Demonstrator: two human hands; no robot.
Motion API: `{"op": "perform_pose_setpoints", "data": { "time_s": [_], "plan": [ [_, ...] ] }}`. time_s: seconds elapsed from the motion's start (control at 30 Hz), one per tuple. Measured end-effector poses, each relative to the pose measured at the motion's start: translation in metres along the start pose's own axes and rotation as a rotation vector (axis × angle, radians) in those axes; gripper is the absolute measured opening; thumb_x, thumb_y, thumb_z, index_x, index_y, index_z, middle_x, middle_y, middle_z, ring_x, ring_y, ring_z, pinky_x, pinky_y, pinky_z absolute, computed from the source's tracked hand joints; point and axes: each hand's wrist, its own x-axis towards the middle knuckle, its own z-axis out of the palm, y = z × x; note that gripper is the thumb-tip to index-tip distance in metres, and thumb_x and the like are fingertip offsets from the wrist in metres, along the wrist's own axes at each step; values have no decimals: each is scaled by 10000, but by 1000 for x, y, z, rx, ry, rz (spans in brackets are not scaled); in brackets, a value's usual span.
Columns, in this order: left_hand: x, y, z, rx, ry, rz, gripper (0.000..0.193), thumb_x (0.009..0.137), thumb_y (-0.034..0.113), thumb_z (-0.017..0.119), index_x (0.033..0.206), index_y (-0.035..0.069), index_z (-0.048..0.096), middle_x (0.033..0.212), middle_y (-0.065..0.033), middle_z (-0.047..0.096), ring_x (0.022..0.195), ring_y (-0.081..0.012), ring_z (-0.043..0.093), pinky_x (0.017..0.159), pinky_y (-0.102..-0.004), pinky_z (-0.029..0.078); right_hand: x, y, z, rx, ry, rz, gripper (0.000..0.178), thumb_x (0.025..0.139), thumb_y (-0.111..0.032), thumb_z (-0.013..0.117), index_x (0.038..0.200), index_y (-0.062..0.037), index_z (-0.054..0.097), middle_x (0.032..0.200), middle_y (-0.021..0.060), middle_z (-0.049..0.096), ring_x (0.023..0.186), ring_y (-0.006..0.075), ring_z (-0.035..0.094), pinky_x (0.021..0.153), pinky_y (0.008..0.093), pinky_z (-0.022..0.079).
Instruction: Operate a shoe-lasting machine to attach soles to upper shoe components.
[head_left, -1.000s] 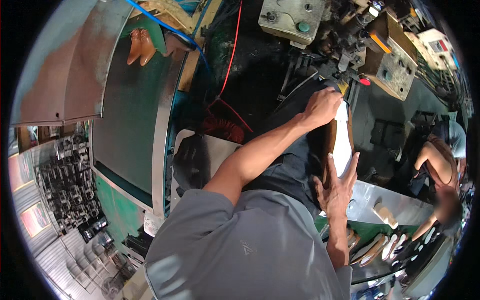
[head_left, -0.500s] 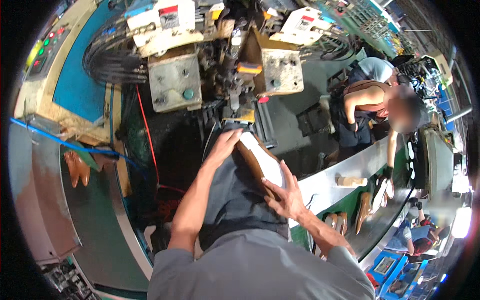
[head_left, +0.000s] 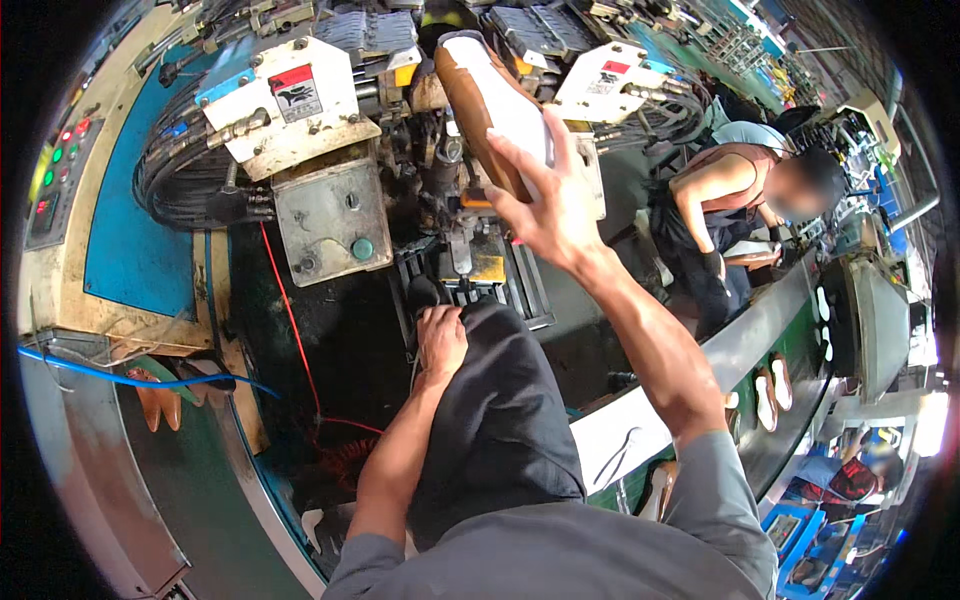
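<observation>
A brown shoe [head_left: 470,100] with a white bottom facing up is lifted to the machine [head_left: 455,160] ahead of me, its far end among the machine parts. My right hand [head_left: 550,205] grips the near end of this shoe, thumb and fingers spread across its sides and bottom. Lower down, my left hand [head_left: 440,342] holds no shoe and rests with bent fingers against my dark-trousered knee [head_left: 495,335]. A dark round knob [head_left: 423,292] stands just beyond its fingertips; contact between them is unclear.
Two brown shoes [head_left: 160,405] sit on the left conveyor [head_left: 185,480]. More white-bottomed shoes [head_left: 766,400] lie on the right conveyor [head_left: 735,440]. Past its metal edge a co-worker [head_left: 735,190] bends over a shoe. A red hose [head_left: 285,300] and a blue hose [head_left: 150,382] run at the left.
My right hand has carried the shoe from my lap up and forward to the machine. My left hand has let go and dropped to my knee. The co-worker's arm has drawn back from the conveyor.
</observation>
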Motion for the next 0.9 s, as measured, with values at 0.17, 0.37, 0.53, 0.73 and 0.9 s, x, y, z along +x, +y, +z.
{"op": "perform_pose_setpoints", "data": {
  "time_s": [0.17, 0.37, 0.53, 0.73, 0.9],
  "plan": [
    [10, -5, -17, 5, -18, -76, 216, 928, 66, 694, 1127, 42, 776, 1170, -109, 744, 1151, -356, 658, 1008, -493, 510, 7, 23, 50, -46, -25, 44, 717, 857, -277, 857, 1538, -305, 636, 1716, 383, 192, 1500, 600, 374, 1224, 594, 408],
    [3, -32, -28, -51, 53, -70, 269, 866, -6, 686, 1118, 39, 769, 1161, -125, 753, 1129, -369, 665, 1009, -488, 517, -17, 25, 54, 67, 42, 89, 705, 848, -294, 863, 1522, -273, 658, 1706, 397, 202, 1524, 599, 350, 1261, 600, 358],
    [6, -26, -26, -12, 42, -32, 223, 864, 12, 699, 1067, 62, 778, 1118, -99, 756, 1103, -346, 676, 966, -487, 516, -18, 33, 63, -28, -44, 63, 722, 855, -311, 863, 1540, -348, 637, 1720, 390, 182, 1410, 606, 445, 1206, 593, 436],
    [13, -13, -20, 84, -11, -49, 217, 871, 29, 695, 1064, 63, 786, 1123, -91, 759, 1111, -340, 670, 980, -488, 511, -19, -16, 74, 10, -25, 139, 766, 866, -278, 852, 1584, -291, 583, 1699, 451, 124, 1395, 648, 413, 1190, 618, 406],
    [6, -11, -18, 105, -8, -24, 215, 873, 44, 691, 1062, 64, 790, 1120, -95, 758, 1125, -338, 662, 983, -489, 508, -27, -13, 74, -39, -76, 157, 869, 846, -228, 843, 1638, -317, 494, 1695, 464, 68, 1311, 639, 451, 1117, 639, 475]
  ]
}}
